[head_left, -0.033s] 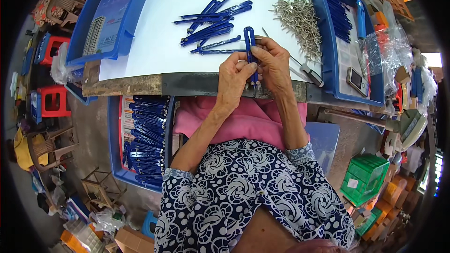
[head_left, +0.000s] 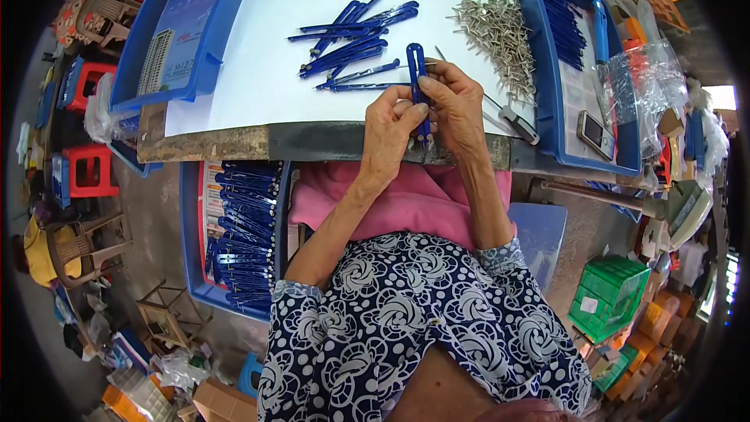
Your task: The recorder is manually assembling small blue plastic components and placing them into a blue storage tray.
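Just above the table's front edge, I hold a glossy dark-blue slotted piece (head_left: 416, 62) upright between both hands. My left hand (head_left: 387, 129) pinches its lower part between thumb and fingers. My right hand (head_left: 457, 109) is closed on its right side, thumb against the slot. Small round metal ends show at the bottom of the piece. A loose pile of similar blue pieces (head_left: 344, 53) lies beyond my left hand. Past my right hand is a heap of small silvery rivet-like pins (head_left: 496, 39). A thin tool with a grey handle (head_left: 519, 126) lies beside my right wrist.
Blue trays (head_left: 207, 78) (head_left: 552, 129) flank the white tabletop; the right one holds blue strips and a phone (head_left: 595, 136). Below the table at left, another blue tray (head_left: 191, 266) holds many finished-looking blue pieces. A pink cloth (head_left: 336, 195) covers my lap. Red stools (head_left: 92, 171) stand left.
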### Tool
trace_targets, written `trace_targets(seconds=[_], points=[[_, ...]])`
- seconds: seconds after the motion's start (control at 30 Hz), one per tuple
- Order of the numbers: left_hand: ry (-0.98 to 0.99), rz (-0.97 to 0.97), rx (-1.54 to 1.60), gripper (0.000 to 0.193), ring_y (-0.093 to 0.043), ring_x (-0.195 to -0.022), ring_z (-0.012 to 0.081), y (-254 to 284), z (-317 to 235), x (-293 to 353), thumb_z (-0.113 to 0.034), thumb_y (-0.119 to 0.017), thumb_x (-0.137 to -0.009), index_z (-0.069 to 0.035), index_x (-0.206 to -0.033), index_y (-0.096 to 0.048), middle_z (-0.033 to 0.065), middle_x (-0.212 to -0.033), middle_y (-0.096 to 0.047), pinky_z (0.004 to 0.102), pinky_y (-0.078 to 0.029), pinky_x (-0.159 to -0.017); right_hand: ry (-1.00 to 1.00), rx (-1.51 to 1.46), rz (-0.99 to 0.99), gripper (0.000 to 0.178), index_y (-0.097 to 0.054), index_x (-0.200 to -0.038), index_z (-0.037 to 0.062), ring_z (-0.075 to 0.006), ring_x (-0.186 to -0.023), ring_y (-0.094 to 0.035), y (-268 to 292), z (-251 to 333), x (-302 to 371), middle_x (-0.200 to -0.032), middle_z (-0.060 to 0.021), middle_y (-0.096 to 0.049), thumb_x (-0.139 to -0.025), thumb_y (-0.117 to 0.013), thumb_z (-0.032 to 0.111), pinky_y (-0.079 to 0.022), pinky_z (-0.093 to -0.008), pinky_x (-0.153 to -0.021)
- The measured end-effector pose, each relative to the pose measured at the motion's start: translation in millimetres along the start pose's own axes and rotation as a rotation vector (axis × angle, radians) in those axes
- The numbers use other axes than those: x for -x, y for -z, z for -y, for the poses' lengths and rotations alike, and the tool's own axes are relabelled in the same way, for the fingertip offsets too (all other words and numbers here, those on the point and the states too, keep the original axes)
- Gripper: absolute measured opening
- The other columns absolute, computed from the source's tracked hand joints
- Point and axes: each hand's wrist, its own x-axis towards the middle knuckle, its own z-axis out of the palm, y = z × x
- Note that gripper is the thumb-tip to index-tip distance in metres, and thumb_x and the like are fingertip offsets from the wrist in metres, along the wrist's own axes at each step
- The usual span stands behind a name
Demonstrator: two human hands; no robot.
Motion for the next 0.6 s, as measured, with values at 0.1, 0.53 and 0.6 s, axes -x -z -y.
trace_targets(seconds=[0.1,0.53,0.6], points=[[-0.026,0.05,0.0,0.013,-0.058,-0.061,0.0107,-1.2,3.4,-8.9,-0.003,-0.054,-0.081,0.002,-0.093,-0.051,0.0077,-0.073,-0.061,0.0208,-0.048,-0.057,0.135,0.017,-0.06,0.027,-0.055,-0.103,-0.0058,-0.0051,-0.062,-0.053,-0.5,3.2,-2.2,-0.082,-0.005,-0.06,-0.077,-0.061,0.002,-0.041,-0.0153,-0.048],[-0.136,0.134,-0.051,0.008,-0.06,-0.071,0.0144,-16.7,8.1,-27.9,-0.001,-0.053,-0.083,0.002,-0.09,-0.05,0.0114,-0.079,-0.061,0.0254,-0.051,-0.066,0.202,-0.066,-0.085,0.031,-0.052,-0.106,-0.0047,-0.0116,-0.073,-0.06,10.9,21.2,-4.5,-0.089,-0.0083,-0.06,-0.076,-0.061,-0.002,-0.05,-0.0197,-0.058],[-0.126,0.145,-0.053,0.009,-0.06,-0.071,0.0148,-17.3,6.3,-28.5,-0.001,-0.053,-0.083,0.002,-0.09,-0.05,0.0114,-0.078,-0.061,0.0255,-0.051,-0.066,0.197,-0.063,-0.08,0.032,-0.052,-0.107,-0.0046,-0.0112,-0.074,-0.059,10.8,22.3,-5.9,-0.088,-0.0075,-0.06,-0.076,-0.061,-0.002,-0.049,-0.0196,-0.06]])
